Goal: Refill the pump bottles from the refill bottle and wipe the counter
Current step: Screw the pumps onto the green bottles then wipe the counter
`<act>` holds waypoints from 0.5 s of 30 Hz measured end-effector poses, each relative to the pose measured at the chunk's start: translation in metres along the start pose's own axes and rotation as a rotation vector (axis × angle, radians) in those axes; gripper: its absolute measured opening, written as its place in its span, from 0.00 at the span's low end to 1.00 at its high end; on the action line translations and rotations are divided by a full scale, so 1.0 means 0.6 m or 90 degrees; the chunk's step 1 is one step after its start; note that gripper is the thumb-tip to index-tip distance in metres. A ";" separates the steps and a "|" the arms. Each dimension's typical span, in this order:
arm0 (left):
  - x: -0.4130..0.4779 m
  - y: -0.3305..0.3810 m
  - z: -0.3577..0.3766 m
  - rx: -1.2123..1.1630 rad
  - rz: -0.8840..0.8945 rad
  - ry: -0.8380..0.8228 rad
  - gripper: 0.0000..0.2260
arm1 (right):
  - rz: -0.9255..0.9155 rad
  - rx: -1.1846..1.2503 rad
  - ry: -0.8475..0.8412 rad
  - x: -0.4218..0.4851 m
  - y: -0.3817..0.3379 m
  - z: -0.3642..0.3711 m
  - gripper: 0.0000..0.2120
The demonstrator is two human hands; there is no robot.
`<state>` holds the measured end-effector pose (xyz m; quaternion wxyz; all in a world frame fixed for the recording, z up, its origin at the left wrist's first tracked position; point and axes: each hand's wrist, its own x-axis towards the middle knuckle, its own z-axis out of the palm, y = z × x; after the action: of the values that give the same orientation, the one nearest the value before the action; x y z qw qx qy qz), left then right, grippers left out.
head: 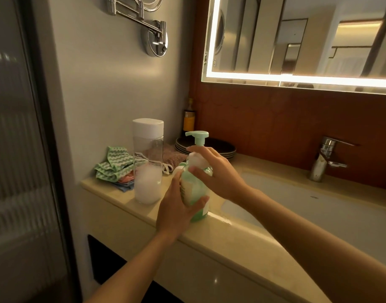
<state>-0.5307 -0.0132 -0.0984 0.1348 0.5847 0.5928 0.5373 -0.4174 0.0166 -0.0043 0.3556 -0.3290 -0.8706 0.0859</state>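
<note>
A green pump bottle (197,212) stands on the beige counter (227,235) near its front edge. My left hand (176,212) wraps around the bottle's body. My right hand (218,169) grips the white collar below the green pump head (197,136). To the left stands a tall clear refill bottle (148,162) with a white cap, holding foamy white liquid in its lower part. Behind it lies a pile of cloths: a green-and-white zigzag cloth (114,166) on top, with pink and blue cloths under it.
A brown towel (172,155) and a stack of dark plates (222,147) sit near the back wall, with a dark bottle (189,119) in the corner. The sink basin (319,206) and chrome tap (324,158) lie to the right. A glass door stands at left.
</note>
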 end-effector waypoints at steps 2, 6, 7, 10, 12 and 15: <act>0.000 -0.001 0.001 0.000 0.008 0.004 0.44 | -0.013 0.037 0.097 -0.008 -0.003 0.010 0.20; 0.000 -0.001 0.000 0.001 0.009 0.007 0.43 | 0.117 0.151 0.326 -0.014 -0.006 0.022 0.20; 0.000 -0.001 -0.001 -0.001 0.013 0.007 0.43 | 0.152 0.158 0.311 -0.008 -0.008 0.022 0.21; 0.002 -0.001 -0.002 0.001 0.017 0.007 0.43 | 0.191 0.163 0.162 0.017 -0.010 0.013 0.28; 0.001 -0.001 -0.003 0.008 0.015 0.011 0.42 | 0.189 0.153 0.050 0.030 -0.012 0.007 0.28; -0.002 0.000 -0.003 0.015 0.014 0.008 0.42 | 0.175 0.147 0.025 0.035 -0.013 0.008 0.21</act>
<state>-0.5321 -0.0149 -0.0981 0.1186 0.5891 0.5934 0.5355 -0.4359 0.0244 0.0068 0.3929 -0.4036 -0.7946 0.2268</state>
